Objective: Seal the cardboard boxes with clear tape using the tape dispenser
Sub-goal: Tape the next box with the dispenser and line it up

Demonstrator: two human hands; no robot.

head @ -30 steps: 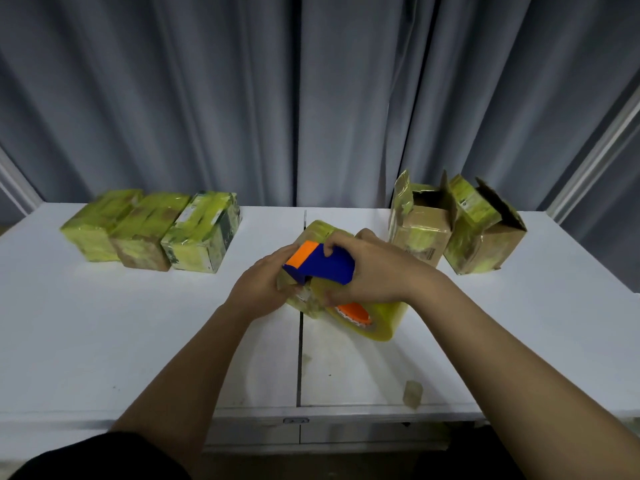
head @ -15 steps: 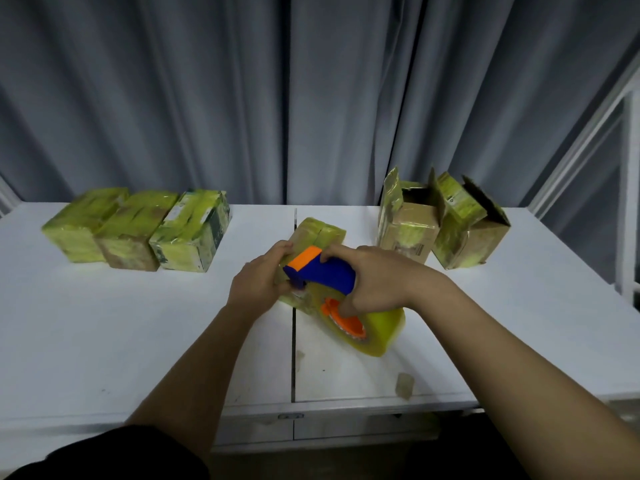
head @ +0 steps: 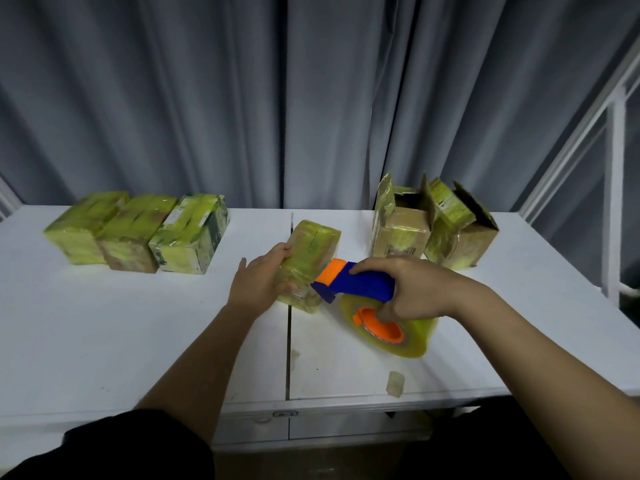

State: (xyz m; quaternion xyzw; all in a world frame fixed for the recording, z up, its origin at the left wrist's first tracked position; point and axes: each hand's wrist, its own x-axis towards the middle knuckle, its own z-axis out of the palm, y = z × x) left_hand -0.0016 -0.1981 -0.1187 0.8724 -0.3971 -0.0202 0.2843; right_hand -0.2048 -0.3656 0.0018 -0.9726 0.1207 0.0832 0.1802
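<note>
Taping looks to be wrapping up on the middle box: the left hand has its fingers curled round the near end of a small tape-wrapped yellowish cardboard box that sits mid-desk over the seam of the white desk. The right hand grips the blue-and-orange tape dispenser, with at least one finger tucked into the orange hub of its clear tape roll, and its orange-capped nose is right at the box's near right edge. Can't tell if a strip is attached. The box's long axis runs from near-left to far-right, away from the person. My guess for the next move: tear the tape off, then park this box with the three wrapped ones at far left and grab one of the two open-flapped boxes at far right.
</note>
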